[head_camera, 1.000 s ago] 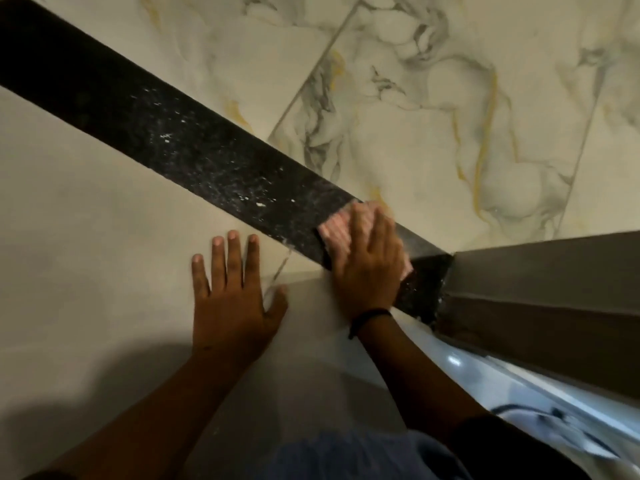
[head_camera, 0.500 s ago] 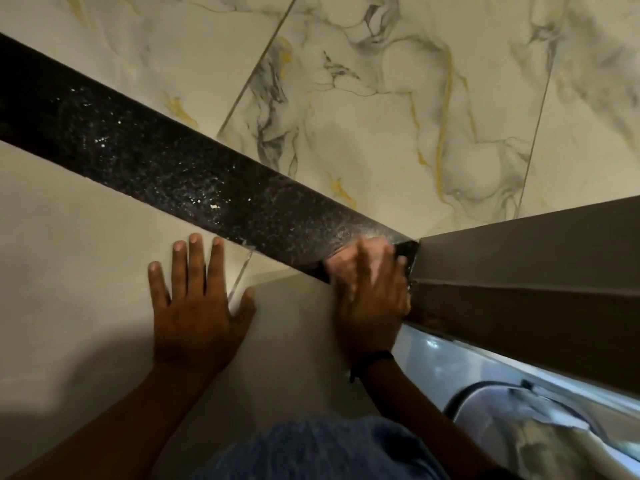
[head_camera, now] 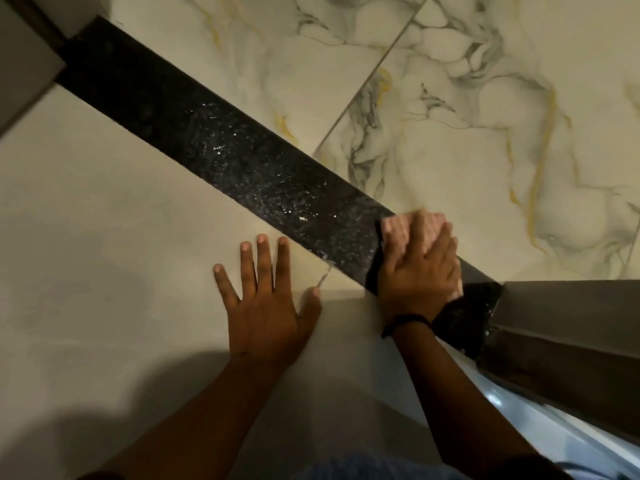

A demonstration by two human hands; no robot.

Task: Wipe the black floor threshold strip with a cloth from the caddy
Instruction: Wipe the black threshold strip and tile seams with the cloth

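Observation:
The black threshold strip (head_camera: 221, 157) runs diagonally across the floor from upper left to lower right, speckled with white dust. A pink cloth (head_camera: 398, 230) lies flat on the strip near its right end. My right hand (head_camera: 420, 268) presses down on the cloth, palm flat, fingers spread over it, a dark band on the wrist. My left hand (head_camera: 266, 292) rests flat and empty on the plain beige floor just below the strip, fingers apart. The caddy is not in view.
Marble-pattern tiles (head_camera: 467, 133) with grey and gold veins lie beyond the strip. A dark door frame (head_camera: 571, 323) meets the strip's right end. A white glossy object (head_camera: 540, 424) sits at the lower right. A wall corner (head_camera: 24, 71) stands at the strip's upper left end.
My right hand has slid the cloth back up the strip, away from the door frame, after pushing it down into the corner. The left hand has stayed planted on the floor.

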